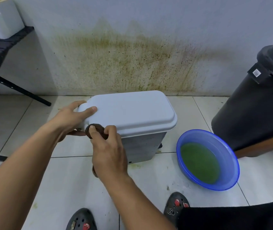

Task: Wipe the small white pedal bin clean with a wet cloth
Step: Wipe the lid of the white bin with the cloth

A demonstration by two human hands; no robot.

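Pedal bin (132, 112): smooth white plastic, boxy, round-cornered lid; stands on the glossy tiled floor (66, 183) by a stained wall. Left hand (72, 117) grips the lid's rounded tab. Right hand (109, 151) pinches a dark brown cloth (97, 129) against the lid edge. Round blue basin (198, 135) just beside.

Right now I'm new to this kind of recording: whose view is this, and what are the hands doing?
There is no machine here: one camera on a person's head looks down at their own bare hands. The left hand grips the lid's protruding end on the small white pedal bin. The right hand pinches a dark brown cloth against the lid's near edge. The bin stands on a tiled floor; to its right lies a blue basin holding greenish water, and beyond that a large black bin.
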